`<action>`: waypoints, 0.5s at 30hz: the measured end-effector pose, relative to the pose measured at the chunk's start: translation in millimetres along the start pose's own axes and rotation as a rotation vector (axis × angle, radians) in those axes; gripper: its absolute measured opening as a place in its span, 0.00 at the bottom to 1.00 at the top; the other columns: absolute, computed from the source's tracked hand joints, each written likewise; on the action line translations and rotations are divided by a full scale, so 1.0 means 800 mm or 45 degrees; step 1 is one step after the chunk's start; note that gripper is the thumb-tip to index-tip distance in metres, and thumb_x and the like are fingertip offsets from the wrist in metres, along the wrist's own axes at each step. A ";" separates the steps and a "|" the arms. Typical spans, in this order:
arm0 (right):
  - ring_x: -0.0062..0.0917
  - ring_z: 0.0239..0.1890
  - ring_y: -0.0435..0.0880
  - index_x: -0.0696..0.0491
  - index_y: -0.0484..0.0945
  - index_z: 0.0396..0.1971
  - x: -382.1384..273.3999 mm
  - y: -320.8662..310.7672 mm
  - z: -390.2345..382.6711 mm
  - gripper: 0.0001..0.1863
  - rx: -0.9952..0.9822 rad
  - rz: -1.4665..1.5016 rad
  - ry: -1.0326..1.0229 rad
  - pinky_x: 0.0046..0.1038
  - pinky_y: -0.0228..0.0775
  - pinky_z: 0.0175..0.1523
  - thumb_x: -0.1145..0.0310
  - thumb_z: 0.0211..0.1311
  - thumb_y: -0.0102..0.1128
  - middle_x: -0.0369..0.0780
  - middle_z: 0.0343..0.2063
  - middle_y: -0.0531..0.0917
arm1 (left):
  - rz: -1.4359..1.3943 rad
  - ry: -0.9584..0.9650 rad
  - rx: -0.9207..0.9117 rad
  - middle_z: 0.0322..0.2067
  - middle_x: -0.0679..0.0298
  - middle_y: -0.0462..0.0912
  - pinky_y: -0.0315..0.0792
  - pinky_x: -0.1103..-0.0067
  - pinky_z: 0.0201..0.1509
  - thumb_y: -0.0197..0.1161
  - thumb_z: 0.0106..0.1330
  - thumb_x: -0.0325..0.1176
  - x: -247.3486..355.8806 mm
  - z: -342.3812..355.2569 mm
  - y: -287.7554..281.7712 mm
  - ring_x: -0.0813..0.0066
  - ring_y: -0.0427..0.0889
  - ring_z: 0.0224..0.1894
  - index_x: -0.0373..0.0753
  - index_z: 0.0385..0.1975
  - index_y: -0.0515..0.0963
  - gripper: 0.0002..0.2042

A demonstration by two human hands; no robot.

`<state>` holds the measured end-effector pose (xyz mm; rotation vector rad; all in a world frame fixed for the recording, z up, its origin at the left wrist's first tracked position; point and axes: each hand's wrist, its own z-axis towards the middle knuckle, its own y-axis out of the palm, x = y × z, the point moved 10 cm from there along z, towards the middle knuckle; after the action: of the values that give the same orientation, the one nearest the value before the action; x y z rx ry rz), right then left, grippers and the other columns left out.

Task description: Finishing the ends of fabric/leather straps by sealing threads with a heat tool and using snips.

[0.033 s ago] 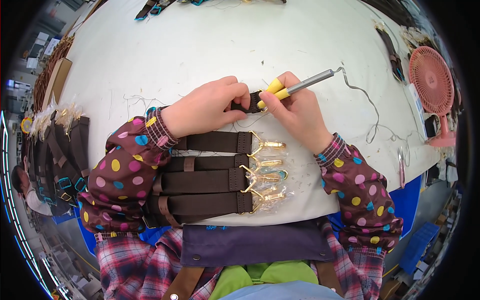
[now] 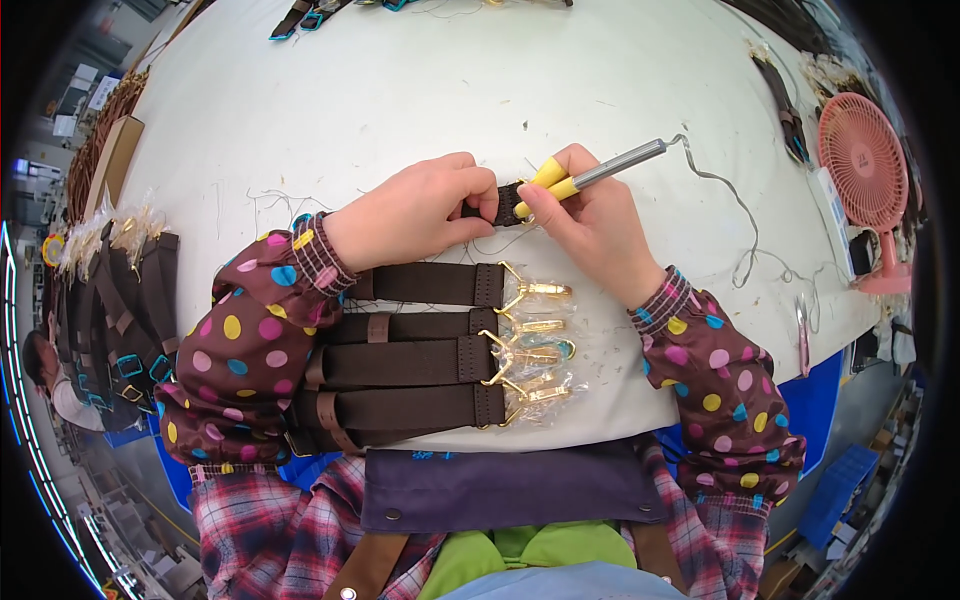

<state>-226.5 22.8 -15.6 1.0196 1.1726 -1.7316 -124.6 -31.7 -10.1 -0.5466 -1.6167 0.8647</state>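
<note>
The person's left hand is curled, and its thumb and fingers pinch a dark strap. The strap's end is between the two hands, above the middle of the white table. The right hand is closed around a yellow and grey pen-shaped tool. Its yellow tip is right by the strap's end. A thin grey wire comes off the tool's back and wiggles over the table to the right.

On the near side, four dark straps lie in a row between the hands and the person's body. Their gold clips point right, in clear crinkly plastic. Loose threads lie left of the left hand.

More straps with blue buckles hang at the left edge. On the right are a pink fan and a white thing just beside it. The fan has a little mark in its middle, too small to read. A purple cloth at the person's front has a small blue mark.
</note>
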 end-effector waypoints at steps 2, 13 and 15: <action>0.19 0.19 0.79 0.56 0.68 0.32 0.005 0.004 0.000 0.14 -0.023 -0.021 -0.002 0.21 0.68 0.25 0.64 0.64 0.62 0.38 0.20 0.80 | -0.046 -0.023 0.000 0.32 0.64 0.71 0.69 0.79 0.36 0.66 0.60 0.27 -0.004 0.001 -0.001 0.75 0.71 0.30 0.38 0.34 0.74 0.07; 0.21 0.19 0.79 0.56 0.68 0.32 0.002 0.004 0.000 0.14 -0.021 -0.032 -0.023 0.23 0.67 0.25 0.63 0.64 0.62 0.39 0.19 0.80 | -0.148 -0.025 0.127 0.31 0.65 0.71 0.67 0.80 0.35 0.64 0.63 0.27 -0.008 -0.001 -0.008 0.77 0.69 0.28 0.38 0.33 0.73 0.06; 0.21 0.19 0.79 0.56 0.68 0.32 0.002 0.004 0.000 0.14 -0.020 -0.033 -0.023 0.23 0.68 0.25 0.63 0.64 0.62 0.39 0.19 0.80 | -0.148 -0.026 0.131 0.31 0.65 0.71 0.67 0.80 0.35 0.64 0.63 0.28 -0.008 -0.001 -0.008 0.77 0.69 0.28 0.38 0.33 0.73 0.06</action>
<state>-223.9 21.6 -18.1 0.9817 1.1913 -1.7460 -121.6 -40.0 -9.0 -0.3686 -1.5966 0.8637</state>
